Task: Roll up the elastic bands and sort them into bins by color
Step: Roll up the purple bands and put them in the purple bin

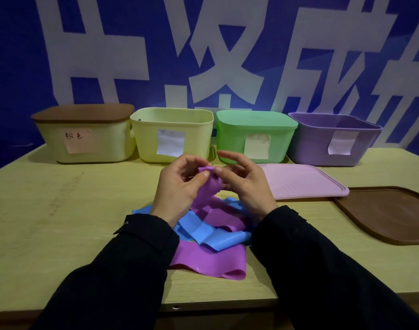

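Note:
A purple elastic band point(209, 186) rises from the table to a small rolled end held above it. My left hand point(179, 186) and my right hand point(244, 184) both pinch that rolled end between thumb and fingers. The band's loose tail point(203, 260) lies flat near the table's front edge. A blue elastic band point(203, 231) lies crumpled across it under my wrists. Four bins stand along the back: a cream bin with a brown lid point(84, 134), an open yellow bin point(172, 136), a green lidded bin point(253, 136) and an open purple bin point(332, 141).
A pink lid point(303, 182) lies flat on the wooden table point(48, 210) to the right of my hands, and a brown lid point(389, 215) lies beyond it at the right edge. Each bin carries a paper label. A blue and white banner hangs behind.

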The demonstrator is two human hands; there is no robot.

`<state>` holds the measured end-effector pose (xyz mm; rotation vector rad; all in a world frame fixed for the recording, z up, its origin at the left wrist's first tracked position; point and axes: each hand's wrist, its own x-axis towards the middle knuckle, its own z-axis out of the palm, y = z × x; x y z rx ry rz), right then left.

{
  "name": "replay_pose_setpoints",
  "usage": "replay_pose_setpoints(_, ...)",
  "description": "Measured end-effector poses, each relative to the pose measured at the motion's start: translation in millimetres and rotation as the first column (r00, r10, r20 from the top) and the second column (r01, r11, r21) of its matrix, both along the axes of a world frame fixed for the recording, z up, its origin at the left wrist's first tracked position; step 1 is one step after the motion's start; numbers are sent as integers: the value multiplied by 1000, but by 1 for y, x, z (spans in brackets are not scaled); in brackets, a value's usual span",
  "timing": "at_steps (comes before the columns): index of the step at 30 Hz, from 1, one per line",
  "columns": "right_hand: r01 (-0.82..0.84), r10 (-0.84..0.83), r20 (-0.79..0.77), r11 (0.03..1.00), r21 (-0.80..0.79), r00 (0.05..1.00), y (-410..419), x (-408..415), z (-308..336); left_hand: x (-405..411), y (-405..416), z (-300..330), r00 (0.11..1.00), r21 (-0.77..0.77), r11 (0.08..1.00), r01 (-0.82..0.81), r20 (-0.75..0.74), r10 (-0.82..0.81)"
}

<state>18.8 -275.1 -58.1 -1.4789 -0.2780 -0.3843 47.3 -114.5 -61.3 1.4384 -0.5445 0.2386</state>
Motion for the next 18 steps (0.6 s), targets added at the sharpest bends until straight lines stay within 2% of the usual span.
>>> replay_pose_setpoints(2,17,-17,-22,1000,-26,1000,0,1,0,0,0,0,1000,8,1000,-9,1,9)
replay_pose_setpoints(9,99,-96,59,994,-42,994,-1,1,0,0,-1,3,994,-45,997,-67,-92,62)
replay_pose_setpoints(14,98,-92,81,992,-75,992,-1,2,-2,0,0,2,998,-8,998,-59,-24,59)
replay_pose_setpoints(18,84,-81,39,994,-77,996,-1,2,-3,1,2,3,999,-23,999,-47,-7,46)
